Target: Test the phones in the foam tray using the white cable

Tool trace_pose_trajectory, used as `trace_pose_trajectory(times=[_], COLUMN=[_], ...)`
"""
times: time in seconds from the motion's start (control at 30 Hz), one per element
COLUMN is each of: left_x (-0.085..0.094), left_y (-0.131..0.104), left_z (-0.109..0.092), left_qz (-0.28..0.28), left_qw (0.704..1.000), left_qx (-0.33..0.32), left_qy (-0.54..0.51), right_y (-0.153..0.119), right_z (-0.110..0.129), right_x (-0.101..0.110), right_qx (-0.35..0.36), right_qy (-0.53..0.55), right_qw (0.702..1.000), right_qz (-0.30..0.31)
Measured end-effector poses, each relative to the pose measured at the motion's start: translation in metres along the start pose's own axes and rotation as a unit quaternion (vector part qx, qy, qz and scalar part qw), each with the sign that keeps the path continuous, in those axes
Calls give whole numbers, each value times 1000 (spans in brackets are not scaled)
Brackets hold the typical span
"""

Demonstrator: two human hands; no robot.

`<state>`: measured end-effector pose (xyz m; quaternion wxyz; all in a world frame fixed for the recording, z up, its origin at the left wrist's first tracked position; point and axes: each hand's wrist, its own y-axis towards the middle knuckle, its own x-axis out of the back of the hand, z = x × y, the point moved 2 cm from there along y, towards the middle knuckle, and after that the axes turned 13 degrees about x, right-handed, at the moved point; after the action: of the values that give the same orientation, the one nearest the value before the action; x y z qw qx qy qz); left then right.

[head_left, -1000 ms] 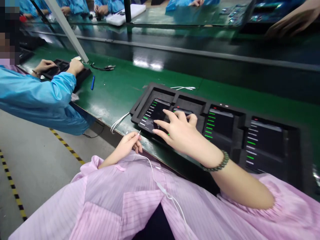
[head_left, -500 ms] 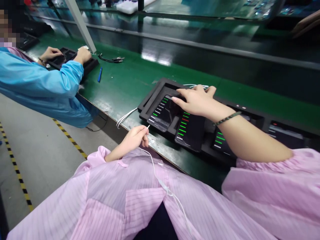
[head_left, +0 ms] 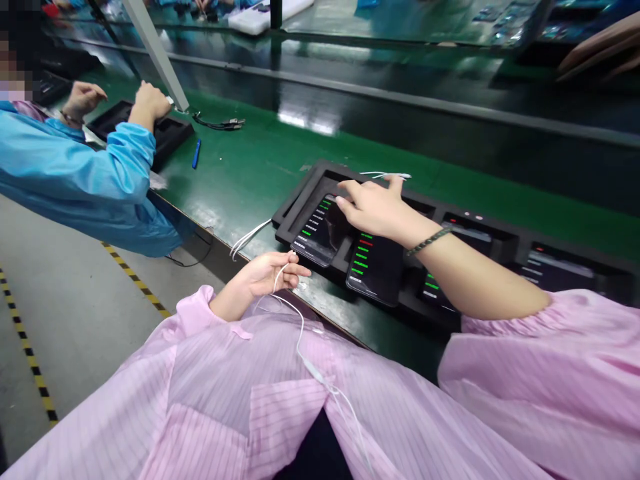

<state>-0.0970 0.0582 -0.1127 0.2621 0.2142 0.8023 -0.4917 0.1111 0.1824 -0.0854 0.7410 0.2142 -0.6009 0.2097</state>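
Note:
My left hand [head_left: 274,273] pinches the end of a thin white cable [head_left: 301,333], in front of the bench edge; the cable runs down over the pink smock. My right hand [head_left: 373,205], fingers apart, is over the top of the leftmost phone [head_left: 320,233], its index finger and thumb near the upper end. Whether it touches the screen I cannot tell. That phone lies in a black foam tray [head_left: 300,200] and shows green and white lines of text. Beside it lies a second phone [head_left: 377,270] with green and red lines. More phones lie further right, partly behind my forearm.
At the left, a person in a blue sleeve [head_left: 75,160] works over another black tray [head_left: 175,137]. A blue pen-like tool [head_left: 197,153] and black cables [head_left: 220,123] lie on the green bench. White cables [head_left: 250,239] hang over its edge; another [head_left: 385,175] lies behind my tray.
My left hand has turned and its fingers have spread from the pinched cable end. My right hand has shifted slightly left. The other person's hands have lifted and moved apart.

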Motion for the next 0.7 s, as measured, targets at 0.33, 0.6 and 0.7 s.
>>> trace_pose_trajectory(times=[0.33,0.6,0.7], left_x=[0,-12,-10], left_y=[-9,-24,-15], left_z=[4,9,8], left_qz=[-144,-301,-222], left_qw=[956,815,907], left_qx=[-116,-217,-176], left_qy=[227,445,311], right_y=[1,0,-1], right_z=[-7,-4,-2], right_x=[2,5,6], right_qx=[-2,-8,-11], right_qy=[0,-35,-29], right_qw=[1000,999,999], right_qz=[-5,38,32])
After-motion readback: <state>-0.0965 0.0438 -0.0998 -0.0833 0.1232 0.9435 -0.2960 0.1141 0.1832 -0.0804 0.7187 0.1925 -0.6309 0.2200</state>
